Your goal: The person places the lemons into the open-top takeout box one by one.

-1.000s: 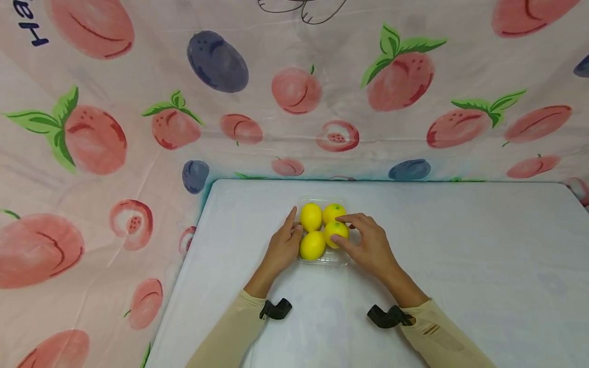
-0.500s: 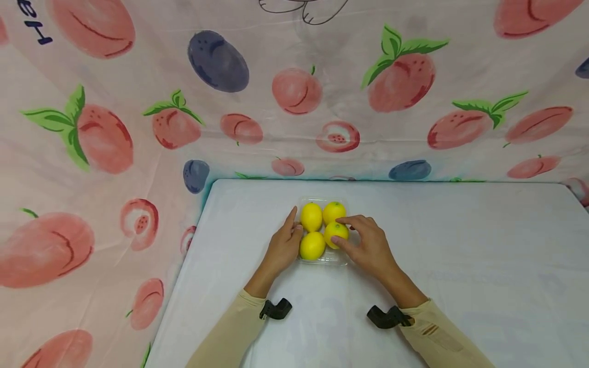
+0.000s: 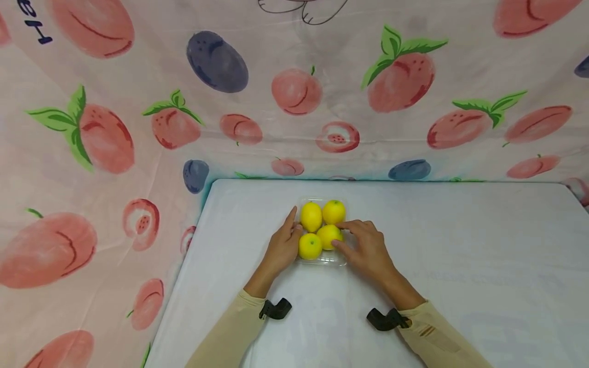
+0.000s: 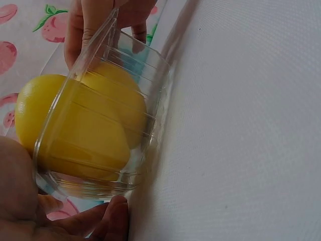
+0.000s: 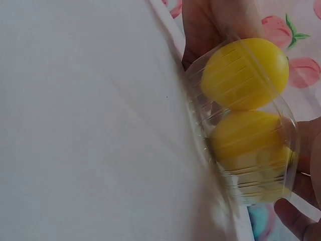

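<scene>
A clear plastic container (image 3: 324,261) on the white table holds several yellow lemons. My left hand (image 3: 286,246) grips its left wall, the thumb at the rim and the fingers outside. On the right, my right hand (image 3: 369,250) reaches over the rim, with thumb and index finger at the right side of the near-right lemon (image 3: 330,237). That lemon leans against the near-left lemon (image 3: 310,246). Behind them sit the far-left lemon (image 3: 311,216) and the far-right lemon (image 3: 334,211). In the right wrist view the ribbed container wall (image 5: 241,178) covers part of the lemons.
A white cloth covers the table (image 3: 460,255). Fruit-printed fabric (image 3: 294,51) hangs behind it and along its left side. Each forearm carries a black wrist mount, one on the left (image 3: 276,308) and one on the right (image 3: 386,318).
The near-right lemon has shifted left and slightly nearer, under my right hand's fingers. The near-left lemon has turned so its stem end shows. My left hand stays in place.
</scene>
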The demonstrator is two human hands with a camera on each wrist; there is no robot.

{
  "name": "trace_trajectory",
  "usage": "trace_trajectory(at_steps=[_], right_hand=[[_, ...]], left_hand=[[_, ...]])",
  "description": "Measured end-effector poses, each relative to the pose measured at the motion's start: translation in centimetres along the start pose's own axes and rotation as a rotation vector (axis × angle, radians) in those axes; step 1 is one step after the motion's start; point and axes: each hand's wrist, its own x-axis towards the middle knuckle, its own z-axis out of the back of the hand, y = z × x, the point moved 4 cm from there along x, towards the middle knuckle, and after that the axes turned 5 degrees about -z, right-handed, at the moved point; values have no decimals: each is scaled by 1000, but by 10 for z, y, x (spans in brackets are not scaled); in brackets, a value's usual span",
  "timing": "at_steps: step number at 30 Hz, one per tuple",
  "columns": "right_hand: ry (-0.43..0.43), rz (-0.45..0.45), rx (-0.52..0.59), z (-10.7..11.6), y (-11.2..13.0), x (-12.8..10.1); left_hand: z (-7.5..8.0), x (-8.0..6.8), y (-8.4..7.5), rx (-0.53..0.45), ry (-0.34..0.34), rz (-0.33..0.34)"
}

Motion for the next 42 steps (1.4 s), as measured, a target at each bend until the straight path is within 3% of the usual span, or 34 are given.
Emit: trace_trajectory(at_steps=[9, 23, 35, 42], right_hand=[[-26, 23, 12, 4, 4, 1], [-65, 59, 9, 5, 15, 7], [-63, 10, 63, 10, 6, 4], [-34, -74, 81, 26, -9, -2]], left_hand=[[-1, -1, 1, 4, 4, 6], [-2, -1, 2, 55, -10, -42], [-1, 2, 5, 7, -5, 3], [4, 0, 4, -58, 21, 53]])
